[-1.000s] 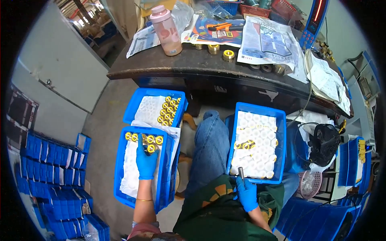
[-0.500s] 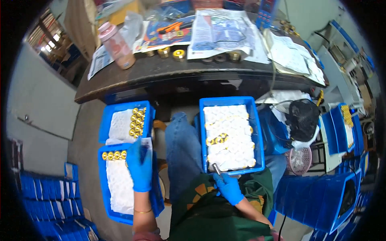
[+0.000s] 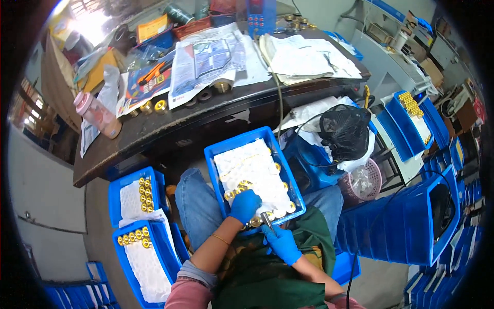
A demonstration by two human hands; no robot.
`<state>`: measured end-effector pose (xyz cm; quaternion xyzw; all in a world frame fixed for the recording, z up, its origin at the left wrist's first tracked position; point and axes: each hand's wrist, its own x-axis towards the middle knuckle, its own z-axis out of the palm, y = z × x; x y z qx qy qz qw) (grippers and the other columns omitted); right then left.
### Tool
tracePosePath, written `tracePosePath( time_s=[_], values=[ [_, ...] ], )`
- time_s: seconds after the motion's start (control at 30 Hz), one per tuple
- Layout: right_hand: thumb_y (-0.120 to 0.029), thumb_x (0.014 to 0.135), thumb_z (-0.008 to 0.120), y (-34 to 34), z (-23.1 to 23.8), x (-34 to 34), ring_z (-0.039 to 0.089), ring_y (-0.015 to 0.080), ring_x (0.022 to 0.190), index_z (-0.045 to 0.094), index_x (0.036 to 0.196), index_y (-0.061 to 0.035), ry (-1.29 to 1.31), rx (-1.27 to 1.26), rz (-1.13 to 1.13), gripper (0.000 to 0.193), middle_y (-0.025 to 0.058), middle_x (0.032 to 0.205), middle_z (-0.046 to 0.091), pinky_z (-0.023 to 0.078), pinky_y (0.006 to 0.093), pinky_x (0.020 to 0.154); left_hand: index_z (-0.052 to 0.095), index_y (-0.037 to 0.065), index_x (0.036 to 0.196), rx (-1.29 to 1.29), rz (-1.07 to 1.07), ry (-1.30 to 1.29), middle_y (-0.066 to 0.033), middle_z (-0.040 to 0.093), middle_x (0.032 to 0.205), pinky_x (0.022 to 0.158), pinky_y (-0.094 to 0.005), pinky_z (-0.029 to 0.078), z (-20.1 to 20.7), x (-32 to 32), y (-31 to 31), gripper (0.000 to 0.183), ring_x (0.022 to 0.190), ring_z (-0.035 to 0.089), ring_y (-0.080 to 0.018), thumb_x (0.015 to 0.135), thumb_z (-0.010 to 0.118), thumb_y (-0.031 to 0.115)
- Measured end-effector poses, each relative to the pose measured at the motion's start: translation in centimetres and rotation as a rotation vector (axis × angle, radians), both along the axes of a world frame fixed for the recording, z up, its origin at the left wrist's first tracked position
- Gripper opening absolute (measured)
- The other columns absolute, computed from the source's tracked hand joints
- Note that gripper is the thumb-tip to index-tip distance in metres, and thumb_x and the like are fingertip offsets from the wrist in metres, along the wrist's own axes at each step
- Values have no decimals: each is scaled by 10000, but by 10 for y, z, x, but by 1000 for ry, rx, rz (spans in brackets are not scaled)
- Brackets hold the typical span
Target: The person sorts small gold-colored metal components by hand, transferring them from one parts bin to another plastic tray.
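The left hand [image 3: 245, 205] curls over small brass rings [image 3: 242, 186] – shiny, round – in the blue tray [image 3: 221, 149] on the lap; the right hand [image 3: 282, 242] grips a metal tool [image 3: 267, 220]

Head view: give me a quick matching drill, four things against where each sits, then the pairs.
Things:
1. left hand
2. right hand
3. pink bottle
4. black mesh bag

Places:
A. on the dark table's left end
B. right of the lap tray
C. on brass parts in the lap tray
D. at the lap tray's near edge, holding a small metal tool

Pairs: 1-C, 2-D, 3-A, 4-B
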<state>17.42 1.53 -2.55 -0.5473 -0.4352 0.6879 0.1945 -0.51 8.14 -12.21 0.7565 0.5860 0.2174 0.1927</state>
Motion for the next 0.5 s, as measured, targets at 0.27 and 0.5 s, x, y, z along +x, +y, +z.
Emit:
tracePosePath(
  time_s=[0.27, 0.5],
  values=[
    [-307, 875, 548, 1, -39, -1, 565, 182, 481, 601, 825, -28, 41, 78, 30, 289, 101, 625, 598, 448, 308, 438, 671, 51, 889, 101, 164, -316, -157, 605, 939, 825, -363, 449, 15, -42, 54, 230, 900, 576, -304, 761, 595, 226],
    [-320, 885, 523, 3, -36, 4, 609, 220, 504, 594, 851, -3, 72, 81, 66, 326, 132, 639, 610, 462, 318, 456, 573, 42, 1119, -15, 392, -52, -180, 571, 1071, 892, -379, 408, -6, -71, 80, 429, 1010, 534, -317, 760, 618, 273]
  ],
)
